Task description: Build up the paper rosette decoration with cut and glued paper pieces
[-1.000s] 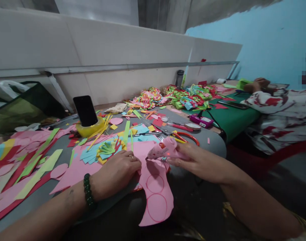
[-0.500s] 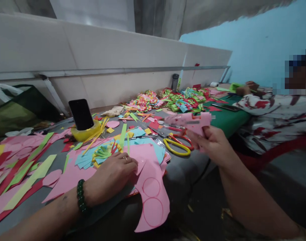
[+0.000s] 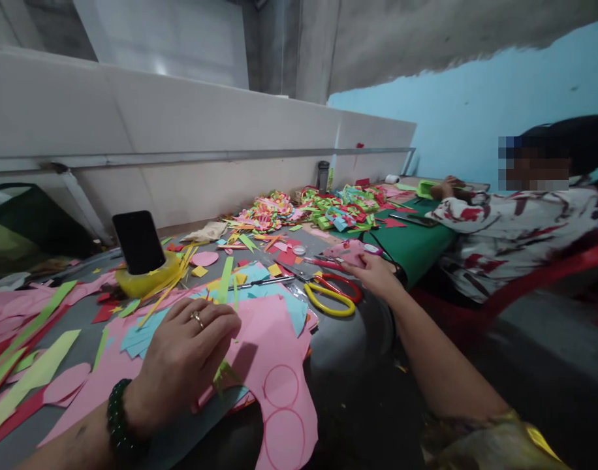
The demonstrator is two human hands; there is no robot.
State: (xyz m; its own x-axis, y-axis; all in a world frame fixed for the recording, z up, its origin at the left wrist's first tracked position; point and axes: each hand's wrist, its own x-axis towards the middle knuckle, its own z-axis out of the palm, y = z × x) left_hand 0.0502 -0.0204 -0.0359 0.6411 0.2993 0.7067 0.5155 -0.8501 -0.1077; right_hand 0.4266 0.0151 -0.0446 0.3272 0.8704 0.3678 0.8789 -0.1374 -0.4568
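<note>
The pink glue gun (image 3: pixel 348 250) lay at the far side of the grey table (image 3: pixel 358 339). It was half hidden by the right hand (image 3: pixel 373 274), whose fingers were closed on its handle. A green-yellow paper piece (image 3: pixel 225 375) showed only partly from under the left hand (image 3: pixel 184 359). This hand rested palm down on the pink sheet (image 3: pixel 274 339), fingers loosely bent. I could not tell whether it pinched anything. The sheet carried two drawn circles, and its lower end was cut off. Two pairs of scissors (image 3: pixel 313 294) lay near the right hand. One phone (image 3: pixel 138 241) stood in a yellow tape roll (image 3: pixel 145 282).
</note>
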